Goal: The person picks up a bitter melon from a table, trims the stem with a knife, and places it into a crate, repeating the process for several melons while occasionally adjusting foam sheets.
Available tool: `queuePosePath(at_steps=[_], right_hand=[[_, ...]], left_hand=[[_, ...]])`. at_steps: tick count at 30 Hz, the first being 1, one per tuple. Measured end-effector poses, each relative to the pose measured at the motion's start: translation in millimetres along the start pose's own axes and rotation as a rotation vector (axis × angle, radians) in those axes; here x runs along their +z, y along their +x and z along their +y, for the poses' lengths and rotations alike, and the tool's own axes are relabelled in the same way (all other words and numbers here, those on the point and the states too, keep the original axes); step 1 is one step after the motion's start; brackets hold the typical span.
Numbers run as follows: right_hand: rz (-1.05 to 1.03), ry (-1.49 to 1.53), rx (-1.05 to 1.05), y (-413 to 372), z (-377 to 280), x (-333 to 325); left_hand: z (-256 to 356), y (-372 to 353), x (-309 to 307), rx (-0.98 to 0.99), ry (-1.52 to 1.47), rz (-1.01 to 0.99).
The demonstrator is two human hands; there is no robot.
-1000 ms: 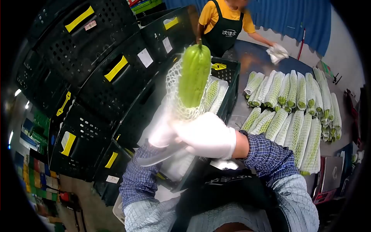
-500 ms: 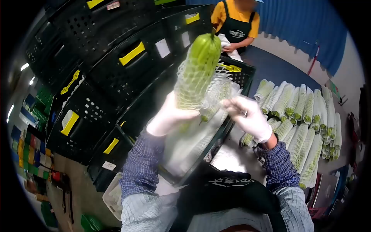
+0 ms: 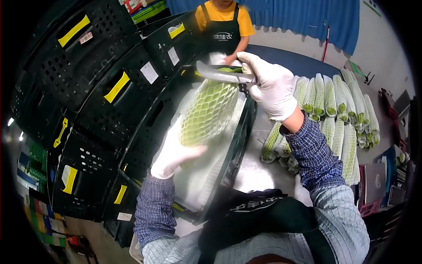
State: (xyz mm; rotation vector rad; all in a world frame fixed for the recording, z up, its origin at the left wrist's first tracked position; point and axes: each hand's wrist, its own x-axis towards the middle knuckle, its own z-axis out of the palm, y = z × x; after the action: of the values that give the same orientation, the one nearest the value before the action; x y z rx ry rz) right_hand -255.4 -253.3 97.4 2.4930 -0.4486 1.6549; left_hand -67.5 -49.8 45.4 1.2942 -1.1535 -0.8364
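Observation:
A green gourd [image 3: 208,112] in a white foam net sleeve stands tilted over the crate, its top end away from me. My left hand [image 3: 172,153], in a white glove, grips its lower part. My gloved right hand [image 3: 273,87] is closed around a knife [image 3: 225,76]. The blade points left and crosses in front of the gourd's top end, hiding part of it. Below the gourd is a dark crate [image 3: 238,152] with white foam sleeves inside, partly blurred and covered by my left hand.
Several net-sleeved gourds [image 3: 330,97] lie in a stacked pile on the table to the right. Dark perforated crates [image 3: 99,81] with yellow handles are stacked at left. Across the table, a person in a yellow shirt and apron [image 3: 224,31] stands near a blue curtain [image 3: 290,22].
My right hand has moved up from beside the sleeved gourd to its top, with the knife now plainly visible. The gourd has come lower and to the left; the camera view has shifted.

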Motion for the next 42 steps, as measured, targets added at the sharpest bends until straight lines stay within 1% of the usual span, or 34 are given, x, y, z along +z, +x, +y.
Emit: queuePosePath(at_steps=[3,4,5,6,8,9,10,11,12,14,16,17,19,20,21,22,24,25,26,28,29,30,31,32,33,34,36,37,38,40,41,42], right_hand=[[0.028,-0.018,0.008,1,9,5],[-0.068,-0.025,0.088,-4,25,12],[-0.117,-0.042,0.217,-7,48,17],[-0.165,-0.058,0.339,-12,69,19],[-0.114,0.049,0.327,-27,89,17],[-0.108,0.242,0.356,-33,85,17],[-0.171,0.334,0.347,-35,75,17],[-0.282,0.518,0.453,-37,65,17],[-0.392,0.699,0.561,-35,49,14],[-0.665,1.178,0.843,-27,20,2],[-0.746,1.691,1.046,-38,-2,20],[-0.742,1.810,1.068,-48,-9,31],[-0.741,2.044,1.121,-69,-23,52],[-0.761,2.209,1.049,-76,-27,58],[-0.791,2.371,0.972,-82,-32,63],[-0.801,2.192,1.283,-75,-44,52],[-0.664,2.170,0.872,-73,-64,51],[-0.752,2.027,0.959,-65,-73,49],[-0.782,1.826,0.912,-52,-79,40],[-0.729,1.629,0.683,-40,-92,35],[-0.606,1.468,0.524,-41,-96,41],[-0.585,1.406,0.442,-37,-96,41],[-0.617,1.281,0.384,-33,-98,40],[-0.645,1.157,0.330,-31,-101,38],[-0.590,0.980,0.128,-27,-107,34],[-0.636,0.847,0.075,-27,-115,28],[-0.719,0.572,-0.048,-26,-130,17],[-0.575,0.600,-0.148,-30,-131,19],[-0.534,0.591,-0.186,-34,-130,22],[-0.299,0.430,-0.409,-37,-125,25],[-0.160,0.431,-0.492,-36,-124,23],[-0.145,0.448,-0.561,-34,-123,13]], left_hand=[[11,-2,3,-0.006,-0.072,-0.065],[12,-2,1,-0.020,-0.092,-0.088],[0,0,-10,-0.066,-0.028,-0.092],[1,-1,-15,-0.062,-0.007,-0.096],[-2,-1,-20,0.041,-0.019,-0.037],[2,3,-17,0.111,-0.052,0.006],[4,3,-13,0.165,-0.088,0.047],[-2,6,-18,0.193,0.010,0.092],[-6,7,-20,0.226,0.030,0.141],[-10,9,-23,0.338,0.169,0.234],[-18,11,-24,0.453,0.095,0.288],[-20,13,-31,0.565,0.360,0.316],[-22,16,-42,0.793,0.896,0.484],[-19,14,-44,0.830,1.100,0.523],[-27,24,-50,0.978,1.097,0.585],[-32,22,-52,0.909,1.022,0.568],[-31,25,-60,0.900,1.202,0.768],[-23,22,-58,0.761,1.347,0.876],[-14,18,-53,0.717,1.391,0.962],[-18,4,-56,0.444,0.869,0.914],[-22,-6,-66,0.222,0.182,0.712],[-12,-24,-69,0.102,-0.348,0.428],[13,-35,-43,0.097,-0.798,0.113],[-6,-40,-46,0.198,-0.925,-0.173],[3,-51,-18,0.124,-0.760,0.080],[6,-53,-3,0.142,-0.601,0.238],[5,-60,4,0.115,-0.661,0.228],[2,-61,4,0.115,-0.844,0.154],[-2,-63,4,0.117,-1.025,0.072],[5,-68,12,0.093,-1.268,0.044],[-4,-65,8,0.123,-1.173,0.137],[-13,-63,3,0.150,-1.076,0.226]])
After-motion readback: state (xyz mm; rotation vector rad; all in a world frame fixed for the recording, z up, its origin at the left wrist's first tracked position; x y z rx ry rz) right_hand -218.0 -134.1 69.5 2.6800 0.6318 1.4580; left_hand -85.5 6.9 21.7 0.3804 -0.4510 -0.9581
